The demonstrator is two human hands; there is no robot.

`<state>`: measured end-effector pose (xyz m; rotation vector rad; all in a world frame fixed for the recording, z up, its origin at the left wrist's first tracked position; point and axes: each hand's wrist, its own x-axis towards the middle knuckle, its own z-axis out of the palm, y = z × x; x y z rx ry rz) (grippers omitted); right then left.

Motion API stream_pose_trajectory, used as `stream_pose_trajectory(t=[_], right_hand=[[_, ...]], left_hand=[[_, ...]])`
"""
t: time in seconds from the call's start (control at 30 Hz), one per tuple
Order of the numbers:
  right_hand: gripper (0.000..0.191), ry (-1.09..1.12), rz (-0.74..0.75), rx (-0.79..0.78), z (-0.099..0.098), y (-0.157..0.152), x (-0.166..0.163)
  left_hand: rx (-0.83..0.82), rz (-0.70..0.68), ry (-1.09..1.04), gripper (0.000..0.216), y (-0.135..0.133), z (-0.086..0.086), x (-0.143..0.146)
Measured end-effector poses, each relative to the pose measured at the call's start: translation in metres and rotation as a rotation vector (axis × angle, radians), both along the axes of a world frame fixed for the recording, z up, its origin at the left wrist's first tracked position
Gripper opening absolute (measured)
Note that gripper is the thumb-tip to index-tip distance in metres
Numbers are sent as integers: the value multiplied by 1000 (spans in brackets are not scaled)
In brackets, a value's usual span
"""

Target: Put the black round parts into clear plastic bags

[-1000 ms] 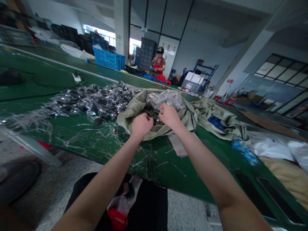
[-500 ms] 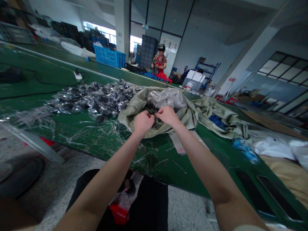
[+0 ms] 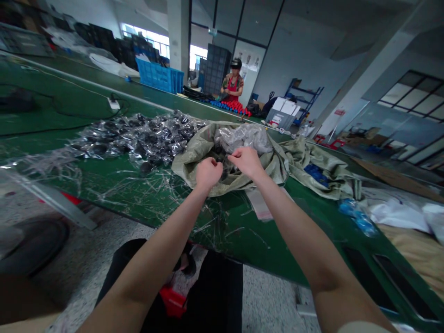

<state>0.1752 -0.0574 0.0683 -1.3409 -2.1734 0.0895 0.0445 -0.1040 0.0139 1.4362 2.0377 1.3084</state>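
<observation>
- Change since the frame half a second earlier: the fingertips, then almost meeting, now stand slightly farther apart; the whole view has also shifted a little.
- Left hand (image 3: 209,173): curled, thumb and forefinger drawn together. Whether anything is pinched cannot be told.
- Right hand (image 3: 248,162): fingers bent toward the thumb, tips pointing at the left hand. Any grip on a thin item cannot be confirmed.
- Location of work: the open sack (image 3: 184,162) lies on the green table (image 3: 243,238), directly beneath both hands, its longer dimension running left to right across the view.
- Key relation: dark contents (image 3: 226,170) show inside the sack's mouth, below and between the two sets of fingertips; neither hand is clearly nearer. Their individual long axes are not discernible.
- Clear plastic bundle (image 3: 244,136): inside the sack, just beyond the right hand, which is the nearer one.
- Wrapped dark pieces (image 3: 152,138): heaped left of the sack, nearer the left hand.
</observation>
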Motion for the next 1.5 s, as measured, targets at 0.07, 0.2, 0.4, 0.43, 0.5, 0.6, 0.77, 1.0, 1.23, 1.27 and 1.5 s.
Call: stream_pose_trajectory(t=[0.07, 0.2, 0.4, 0.43, 0.5, 0.6, 0.77, 1.0, 1.23, 1.27, 1.5], right_hand=[[15, 16, 11, 2, -2, 1, 0], [14, 3, 47, -16, -7, 0, -2], [11, -54, -23, 0, -6, 0, -4], [11, -62, -9, 1, -5, 0, -4], [10, -77, 54, -8, -6, 2, -4], [11, -60, 104, 3, -11, 6, -3], [11, -57, 101, -8, -19, 10, -3], [11, -133, 198, 21, -18, 4, -5], [9, -193, 358, -3, -8, -2, -4], [8, -193, 372, -9, -7, -1, -2], [9, -144, 444, -117, -16, 8, 6]], left_hand=[[-6, 0, -13, 18, 2, -2, -1], [-40, -32, 2, 16, 4, -9, 0], [21, -5, 22, 18, 5, -12, 1], [20, -16, 27, 18, 5, -12, 1], [-1, -41, 35, 18, 7, -14, 1], [16, -44, 37, 19, 7, -17, 2], [29, -101, 76, 20, -6, -16, -2], [235, -176, -85, 31, -3, -41, -38], [72, -677, -99, 38, 18, -60, -63], [32, -716, -110, 40, 18, -61, -64], [30, -827, -275, 39, 16, -80, -56]])
